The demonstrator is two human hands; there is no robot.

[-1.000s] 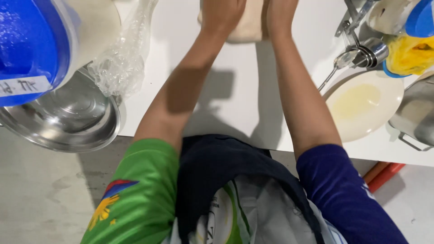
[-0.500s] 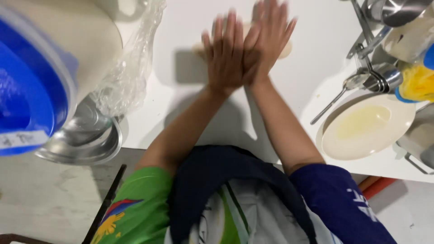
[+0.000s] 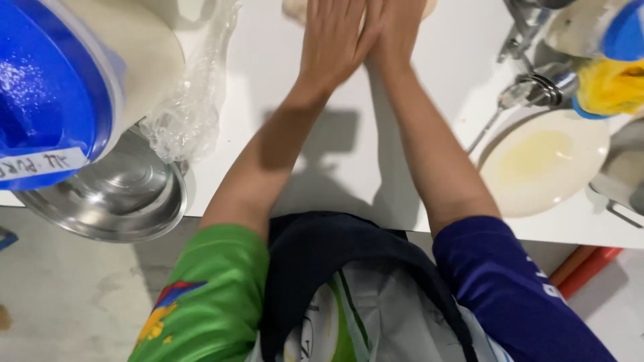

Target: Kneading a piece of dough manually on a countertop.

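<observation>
A person leans over a white surface [image 3: 416, 154], left hand [image 3: 335, 40] and right hand [image 3: 396, 30] side by side, fingers flat and spread, pressing a pale dough [image 3: 295, 8] at the far edge; neither grip closes on it. Stretched this far, an elbow could likely knock the oily plate [image 3: 543, 167] or the steel bowl [image 3: 114, 194] overhanging the near edge.
</observation>
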